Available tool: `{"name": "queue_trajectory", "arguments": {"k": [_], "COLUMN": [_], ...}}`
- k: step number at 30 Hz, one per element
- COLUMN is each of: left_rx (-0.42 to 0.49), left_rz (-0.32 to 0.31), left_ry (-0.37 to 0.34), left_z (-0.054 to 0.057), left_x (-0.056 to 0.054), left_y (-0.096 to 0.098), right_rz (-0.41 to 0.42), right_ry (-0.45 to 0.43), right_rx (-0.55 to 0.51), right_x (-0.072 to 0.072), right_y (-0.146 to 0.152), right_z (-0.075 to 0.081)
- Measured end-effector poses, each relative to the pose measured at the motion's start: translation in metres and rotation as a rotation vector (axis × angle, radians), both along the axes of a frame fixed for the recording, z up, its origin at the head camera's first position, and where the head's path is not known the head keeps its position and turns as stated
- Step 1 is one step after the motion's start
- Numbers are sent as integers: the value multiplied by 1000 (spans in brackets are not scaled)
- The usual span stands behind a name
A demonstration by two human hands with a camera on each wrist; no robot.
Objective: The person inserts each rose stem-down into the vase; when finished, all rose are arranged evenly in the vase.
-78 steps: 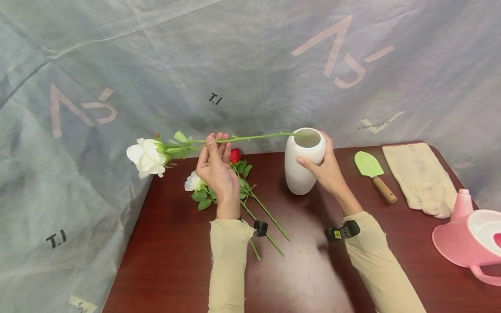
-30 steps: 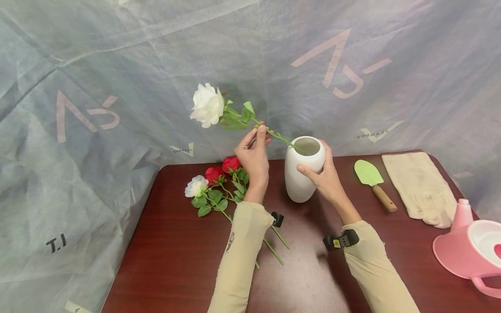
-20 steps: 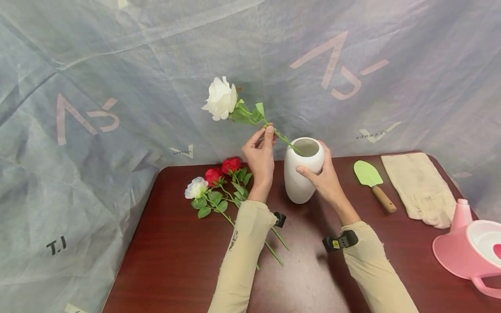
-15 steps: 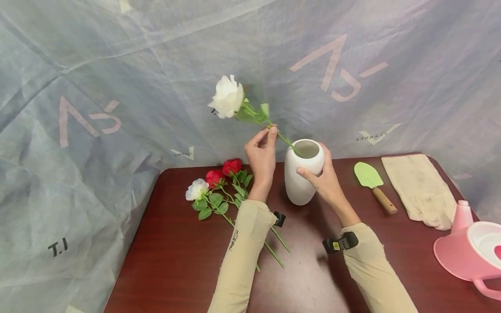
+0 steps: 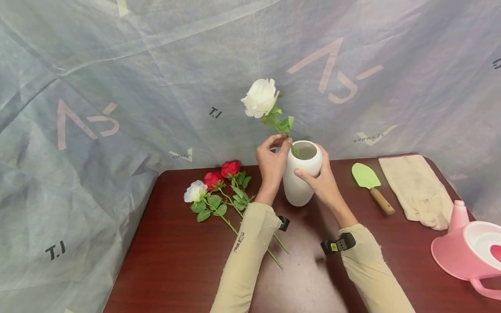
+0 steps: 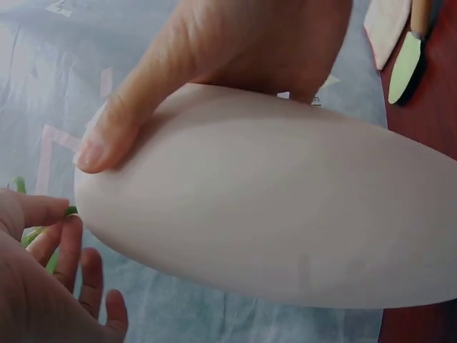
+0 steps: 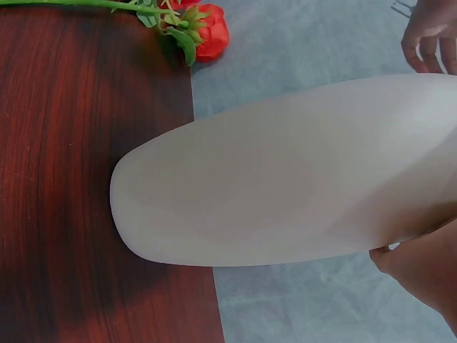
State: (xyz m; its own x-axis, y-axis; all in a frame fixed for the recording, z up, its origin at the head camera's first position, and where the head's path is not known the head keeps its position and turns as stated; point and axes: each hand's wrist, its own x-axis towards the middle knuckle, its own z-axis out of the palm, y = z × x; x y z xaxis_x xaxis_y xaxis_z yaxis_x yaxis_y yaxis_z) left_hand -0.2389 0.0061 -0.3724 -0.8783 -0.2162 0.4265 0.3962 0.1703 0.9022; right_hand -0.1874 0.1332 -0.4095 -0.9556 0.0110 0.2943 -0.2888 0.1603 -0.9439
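Rose stem [image 5: 295,151] between left fingertips [image 5: 288,142]

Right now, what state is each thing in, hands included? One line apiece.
Right hand: gripping the vase.
Left hand: pinching the white rose by its stem.
Vase: mouth up; contact with the table unclear.
White rose: bloom up, leaning, stem end inside the vase.
Two red roses: lying on the table.
Bluish-white rose: lying beside them.
Trowel: lying unheld.
Beige cloth: lying, near end rumpled.
Watering can: upright, partly out of frame.
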Motion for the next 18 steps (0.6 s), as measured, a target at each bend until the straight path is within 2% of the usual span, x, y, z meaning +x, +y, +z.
{"name": "queue_trajectory", "arguments": {"k": [4,7,11,14,18], "left_rx": [-35,-114,-184,-150,-34], "left_rz": [-53,-90,-123,-104,-33], "left_ry": [-77,-117,-223,-283,-254], "left_z": [0,-3,-10,-20,-44], "left_x": [4,7,16,28,44], "left_y": [1,-5,-16,-28,-51], "right_rz": [8,16,10,-4,-23], "right_ry": [-7,-13,-10,-13,-18], "right_rx": [2,-4,-8,-3,-5], "right_x": [0,-1,-1,-1,0], "right_y": [2,1,0,0,2], "right_z": [-1,-3,-4,-3,-2]}}
